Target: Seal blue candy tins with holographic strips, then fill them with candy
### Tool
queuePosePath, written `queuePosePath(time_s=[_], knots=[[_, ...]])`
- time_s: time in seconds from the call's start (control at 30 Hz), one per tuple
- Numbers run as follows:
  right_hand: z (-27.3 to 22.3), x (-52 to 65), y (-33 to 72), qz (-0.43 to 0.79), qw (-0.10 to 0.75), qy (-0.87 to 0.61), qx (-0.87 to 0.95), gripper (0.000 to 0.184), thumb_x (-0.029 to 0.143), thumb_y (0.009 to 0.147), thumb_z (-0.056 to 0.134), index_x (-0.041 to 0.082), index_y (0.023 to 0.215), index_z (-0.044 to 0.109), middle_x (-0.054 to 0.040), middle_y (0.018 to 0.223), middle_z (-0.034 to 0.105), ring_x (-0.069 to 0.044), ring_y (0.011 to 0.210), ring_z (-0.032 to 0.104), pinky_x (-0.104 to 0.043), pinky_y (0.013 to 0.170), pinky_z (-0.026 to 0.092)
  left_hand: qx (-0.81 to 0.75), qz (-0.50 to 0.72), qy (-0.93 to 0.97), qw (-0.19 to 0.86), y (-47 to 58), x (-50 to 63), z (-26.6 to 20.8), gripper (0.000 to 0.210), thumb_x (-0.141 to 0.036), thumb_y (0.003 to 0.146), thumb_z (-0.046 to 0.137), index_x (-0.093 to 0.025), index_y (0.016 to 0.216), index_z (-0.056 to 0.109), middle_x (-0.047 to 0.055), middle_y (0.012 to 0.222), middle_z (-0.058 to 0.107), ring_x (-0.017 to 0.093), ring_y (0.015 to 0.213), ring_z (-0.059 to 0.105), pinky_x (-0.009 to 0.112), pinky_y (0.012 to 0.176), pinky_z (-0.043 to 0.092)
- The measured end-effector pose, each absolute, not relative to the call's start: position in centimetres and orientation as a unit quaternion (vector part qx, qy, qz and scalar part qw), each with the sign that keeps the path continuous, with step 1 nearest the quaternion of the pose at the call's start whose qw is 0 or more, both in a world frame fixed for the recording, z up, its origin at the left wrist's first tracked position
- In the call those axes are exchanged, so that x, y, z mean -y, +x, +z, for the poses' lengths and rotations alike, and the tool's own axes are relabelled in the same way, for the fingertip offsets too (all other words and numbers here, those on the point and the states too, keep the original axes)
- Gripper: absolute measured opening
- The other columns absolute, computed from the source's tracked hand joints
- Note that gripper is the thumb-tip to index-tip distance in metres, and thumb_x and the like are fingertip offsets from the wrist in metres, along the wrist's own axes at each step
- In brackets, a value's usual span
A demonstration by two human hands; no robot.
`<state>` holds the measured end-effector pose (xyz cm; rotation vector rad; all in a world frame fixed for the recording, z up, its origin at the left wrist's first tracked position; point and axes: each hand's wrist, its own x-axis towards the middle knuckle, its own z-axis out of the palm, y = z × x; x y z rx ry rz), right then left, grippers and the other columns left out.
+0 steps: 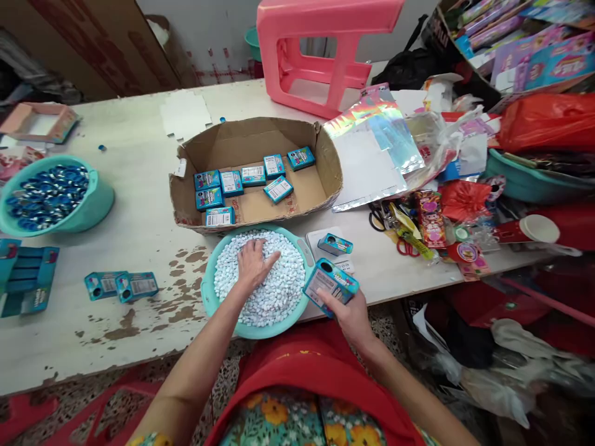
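My left hand [253,265] rests on the small pale-blue candies [279,297] that fill a turquoise basin [208,291], its fingers spread over them. In my right hand [348,310] is a small blue printed box [331,282], tilted, with a round dark hole in its top end. It is held beside the basin's right rim. Just behind it a similar blue box [335,243] lies on a white scale-like device [317,238], mostly covered. Two more blue boxes [137,286] with round holes lie left of the basin.
Behind the basin, an open cardboard box [255,139] contains several blue boxes. At left stand a basin [93,198] of blue caps and stacked blue cartons [32,279]. A pink stool [297,93], scissors [377,217] and mixed packaging crowd the back and right.
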<state>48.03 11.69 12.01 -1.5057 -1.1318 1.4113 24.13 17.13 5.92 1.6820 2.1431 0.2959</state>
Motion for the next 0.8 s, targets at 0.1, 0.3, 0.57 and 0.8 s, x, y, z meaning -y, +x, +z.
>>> queuePosePath(time_s=[0.1,0.3,0.57,0.8], knots=[[11.2,-11.4,47.7,0.525,0.407,-0.630,0.403,0.044,0.044,0.068,0.073,0.016,0.100,0.062,-0.0092,0.097,0.070,-0.026,0.087,0.066,-0.044,0.081,0.054,-0.770,0.079,0.600,0.201,25.4,-16.3,6.0,0.052,-0.060,0.082,0.047,-0.019,0.114,0.055,0.014,0.111,0.055,0.030,0.105,0.049,0.042,0.089,0.038],[11.9,-12.5,45.9,0.537,0.358,-0.586,0.490,0.043,0.046,0.069,0.071,0.017,0.099,0.060,-0.0062,0.092,0.069,-0.023,0.083,0.063,-0.038,0.077,0.053,-0.787,0.236,0.518,0.236,25.3,-14.4,6.1,0.024,-0.044,0.084,0.052,-0.021,0.085,0.060,0.005,0.084,0.061,0.020,0.082,0.057,0.028,0.071,0.040],[13.9,-13.6,42.4,0.401,0.306,-0.499,0.705,0.031,0.040,0.074,0.068,0.021,0.098,0.062,-0.0061,0.097,0.064,-0.024,0.091,0.059,-0.036,0.081,0.047,-0.560,0.591,0.146,0.562,25.3,-13.8,13.0,0.033,-0.045,0.069,0.067,-0.018,0.075,0.049,-0.006,0.052,0.046,0.006,0.038,0.038,0.016,0.036,0.024],[15.0,-14.0,40.0,0.383,0.279,-0.434,0.766,0.027,0.028,0.075,0.068,0.023,0.101,0.061,-0.0051,0.095,0.063,-0.024,0.091,0.059,-0.036,0.080,0.047,-0.488,0.677,0.152,0.530,26.2,-13.8,16.9,0.027,-0.038,0.075,0.063,-0.018,0.076,0.046,-0.002,0.064,0.057,0.011,0.055,0.058,0.022,0.052,0.047]])
